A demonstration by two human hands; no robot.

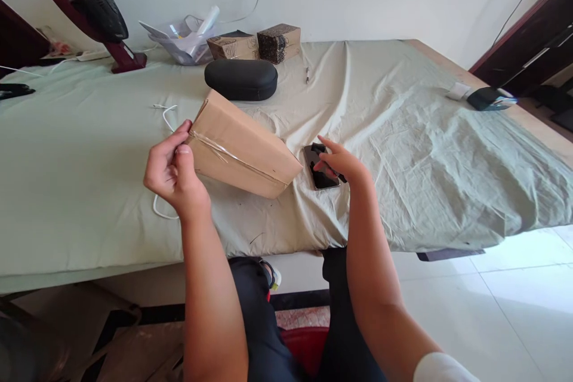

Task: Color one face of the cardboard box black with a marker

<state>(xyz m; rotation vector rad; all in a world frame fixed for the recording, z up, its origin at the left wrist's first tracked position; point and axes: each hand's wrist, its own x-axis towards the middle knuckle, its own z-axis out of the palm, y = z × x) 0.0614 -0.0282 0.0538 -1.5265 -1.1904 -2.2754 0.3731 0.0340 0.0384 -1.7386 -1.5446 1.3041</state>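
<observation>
My left hand grips the left end of a brown cardboard box between thumb and fingers. The box is tilted above the sheet, a strip of clear tape along its seam. My right hand is over a dark smartphone lying face up to the right of the box. Its index finger points out to the left, while the other fingers are curled. Dark bits show on both sides of this hand, seemingly of a small black object in it; its kind is hidden. A white cable lies partly behind my left hand.
A black hard case lies beyond the box. Behind it are two smaller cardboard boxes, a plastic basket and a fan. A black item rests at the right edge. The greenish sheet is wrinkled.
</observation>
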